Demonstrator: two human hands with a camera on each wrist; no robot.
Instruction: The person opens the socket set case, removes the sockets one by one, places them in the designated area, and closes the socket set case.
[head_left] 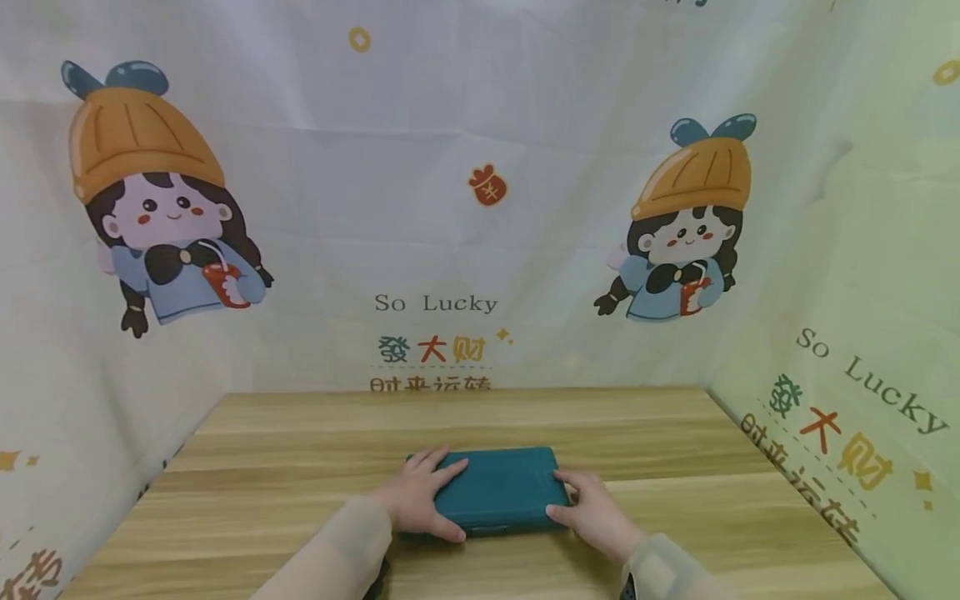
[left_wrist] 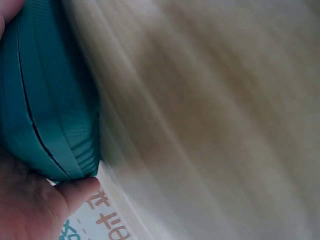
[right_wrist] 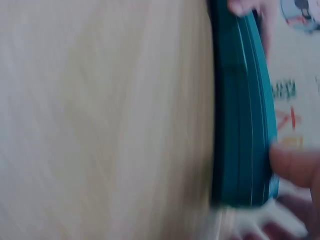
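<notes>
A teal rectangular case (head_left: 501,487) with rounded corners lies closed on the wooden table, its small front latch (head_left: 487,529) facing me. My left hand (head_left: 418,497) grips its left end, thumb at the front corner and fingers spread over the top and back edge. At the right end, my right hand (head_left: 596,510) holds the case between thumb and fingers. The left wrist view shows a dark seam running round the side of the case (left_wrist: 47,105), with fingers at its corner. In the right wrist view, the ridged side of the case (right_wrist: 240,115) shows beside the right thumb.
The wood-grain table (head_left: 315,433) extends around the case on all sides. Behind it and to both sides hangs a pale printed cloth (head_left: 420,200) with cartoon figures and lettering, meeting the table's edges.
</notes>
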